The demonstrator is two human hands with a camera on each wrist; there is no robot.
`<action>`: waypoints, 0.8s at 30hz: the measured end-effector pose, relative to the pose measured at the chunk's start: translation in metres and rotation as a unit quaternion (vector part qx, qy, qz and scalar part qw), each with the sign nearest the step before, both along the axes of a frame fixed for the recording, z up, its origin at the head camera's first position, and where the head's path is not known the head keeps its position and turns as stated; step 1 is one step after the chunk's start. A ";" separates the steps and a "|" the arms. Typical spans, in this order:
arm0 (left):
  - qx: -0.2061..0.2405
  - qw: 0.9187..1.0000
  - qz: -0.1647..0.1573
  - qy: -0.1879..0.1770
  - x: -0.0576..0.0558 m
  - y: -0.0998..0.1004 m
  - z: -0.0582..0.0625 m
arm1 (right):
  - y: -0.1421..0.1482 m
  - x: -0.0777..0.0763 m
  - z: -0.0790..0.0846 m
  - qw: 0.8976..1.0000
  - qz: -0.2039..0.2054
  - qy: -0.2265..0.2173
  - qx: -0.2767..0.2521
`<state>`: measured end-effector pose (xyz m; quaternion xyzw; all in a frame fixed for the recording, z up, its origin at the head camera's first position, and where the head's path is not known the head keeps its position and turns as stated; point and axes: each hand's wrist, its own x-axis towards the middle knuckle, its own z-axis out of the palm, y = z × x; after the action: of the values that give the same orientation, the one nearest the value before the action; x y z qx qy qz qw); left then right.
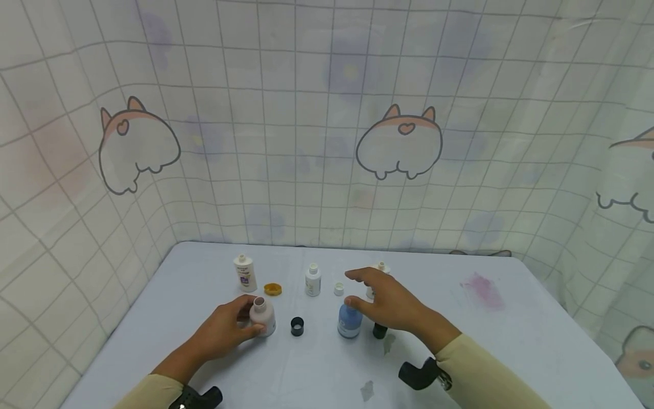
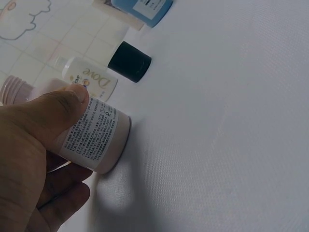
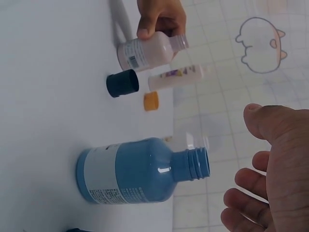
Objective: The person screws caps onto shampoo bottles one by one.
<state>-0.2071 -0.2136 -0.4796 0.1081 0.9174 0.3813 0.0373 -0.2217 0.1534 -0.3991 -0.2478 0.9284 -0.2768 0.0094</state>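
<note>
On the left, the person's left grip (image 1: 230, 326) is clasped round a pink bottle (image 1: 263, 319), smooth and round-shouldered, its threaded neck bare. Just behind it stand a taller white bottle (image 1: 246, 275) with a printed label and a shallow orange cap (image 1: 273, 289). Rightward comes a cylindrical black cap (image 1: 297, 326), then a slim white bottle (image 1: 313, 281) near a small white cap (image 1: 339, 289). The glossy blue bottle (image 1: 349, 324) stands upright and uncapped just beside the right grip (image 1: 383, 295), which is spread loosely, touching nothing. A dark cap (image 1: 380, 330) shows partly beneath it. The desk (image 1: 511, 341), finely textured and white, stretches right past a pink stain (image 1: 482, 289); its far edge meets a gridded, rippled sheet (image 1: 306, 170).
</note>
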 end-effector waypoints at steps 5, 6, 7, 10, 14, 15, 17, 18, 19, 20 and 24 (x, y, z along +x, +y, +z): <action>-0.005 1.000 0.004 -0.001 -0.001 0.001 -0.001 | -0.005 -0.002 -0.002 1.000 0.005 -0.006 -0.003; -0.005 1.000 0.004 -0.001 -0.001 0.001 0.000 | -0.006 -0.002 -0.002 1.000 0.005 -0.007 -0.001; -0.005 1.000 0.004 -0.001 -0.001 0.001 -0.001 | -0.007 -0.002 -0.002 1.000 0.007 -0.009 -0.002; -0.001 1.000 0.004 -0.001 -0.001 0.000 0.000 | -0.010 -0.003 -0.001 1.000 0.010 -0.013 -0.003; 0.000 1.000 0.001 0.002 0.000 0.000 0.000 | -0.014 -0.003 -0.001 1.000 0.016 -0.015 -0.008; 0.001 1.000 0.001 0.002 -0.001 0.000 0.000 | -0.014 -0.003 -0.001 1.000 0.018 -0.014 -0.010; 0.002 1.000 0.000 0.001 -0.001 0.000 0.000 | -0.015 -0.003 -0.002 1.000 0.020 -0.012 -0.012; 0.002 1.000 0.000 0.001 -0.001 0.000 0.000 | -0.016 -0.003 -0.002 1.000 0.021 -0.010 -0.014; 0.002 1.000 0.000 0.001 -0.001 0.000 0.000 | -0.017 -0.003 -0.001 1.000 0.022 -0.009 -0.015; 0.002 1.000 0.000 0.001 -0.001 0.000 0.000 | -0.017 -0.003 -0.001 1.000 0.023 -0.008 -0.016; -0.001 1.000 0.001 0.001 -0.001 0.000 0.000 | -0.019 0.001 0.003 0.999 0.027 -0.007 -0.019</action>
<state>-0.2080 -0.2138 -0.4799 0.1073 0.9179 0.3803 0.0360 -0.2210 0.1345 -0.3959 -0.2709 0.9158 -0.2959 0.0185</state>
